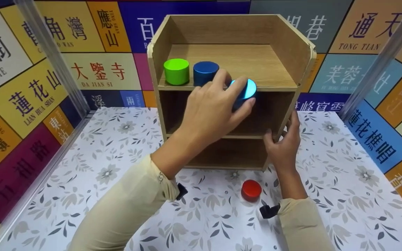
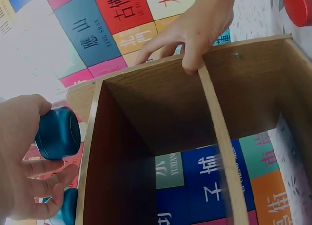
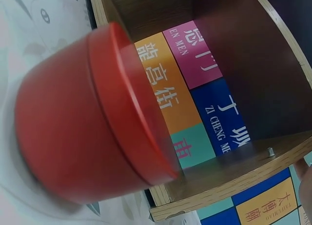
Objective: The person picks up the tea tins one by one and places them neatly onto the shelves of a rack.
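Note:
My left hand pinches a shiny blue canister between thumb and fingers, in front of the top shelf's front edge. The left wrist view shows this canister as teal, close to the wooden edge. On the top shelf, a lime green canister stands at the left, with a dark blue canister beside it. My right hand grips the right side of the small wooden shelf unit. Its thumb lies at the front edge, and the other fingers are partly hidden along the outer side.
A red canister sits on the floral tablecloth in front of the unit, large in the right wrist view. Below the top are two open compartments. Panels with colourful sign lettering and clear upright edges surround the table.

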A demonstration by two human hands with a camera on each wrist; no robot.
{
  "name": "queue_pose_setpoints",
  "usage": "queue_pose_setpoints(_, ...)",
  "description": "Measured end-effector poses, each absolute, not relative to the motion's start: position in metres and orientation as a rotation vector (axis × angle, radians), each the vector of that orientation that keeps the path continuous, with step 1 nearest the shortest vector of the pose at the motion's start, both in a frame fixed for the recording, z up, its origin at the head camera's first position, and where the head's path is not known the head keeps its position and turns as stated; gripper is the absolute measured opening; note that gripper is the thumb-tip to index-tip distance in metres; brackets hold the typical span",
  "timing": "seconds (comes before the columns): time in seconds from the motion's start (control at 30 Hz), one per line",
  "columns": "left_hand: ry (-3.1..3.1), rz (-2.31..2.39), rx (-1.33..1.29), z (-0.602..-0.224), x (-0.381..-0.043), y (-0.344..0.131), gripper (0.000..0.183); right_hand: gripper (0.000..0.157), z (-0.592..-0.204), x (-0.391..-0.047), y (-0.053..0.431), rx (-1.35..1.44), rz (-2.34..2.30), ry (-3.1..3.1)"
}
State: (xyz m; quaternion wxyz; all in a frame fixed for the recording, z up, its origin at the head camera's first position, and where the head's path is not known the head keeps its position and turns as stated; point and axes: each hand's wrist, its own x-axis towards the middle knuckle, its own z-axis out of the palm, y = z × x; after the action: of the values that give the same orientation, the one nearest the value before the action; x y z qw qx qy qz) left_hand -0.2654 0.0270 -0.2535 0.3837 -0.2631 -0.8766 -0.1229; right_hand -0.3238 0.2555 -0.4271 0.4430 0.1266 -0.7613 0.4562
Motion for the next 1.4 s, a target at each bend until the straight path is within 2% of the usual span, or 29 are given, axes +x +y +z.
queue_pose_setpoints(0.33, -2.293, -0.294, -0.614, -0.241, -0.271, 0.030, 0.052, 0.078, -0.411, -0.307, 0.244, 0.314, 1.173, -1.854)
queue_pose_setpoints(1.4, -2.311, -0.179, -0.479, -0.240, -0.282, 0.038, 0.049, 0.080, -0.410, -0.306, 0.244, 0.330, 1.175, -1.855)
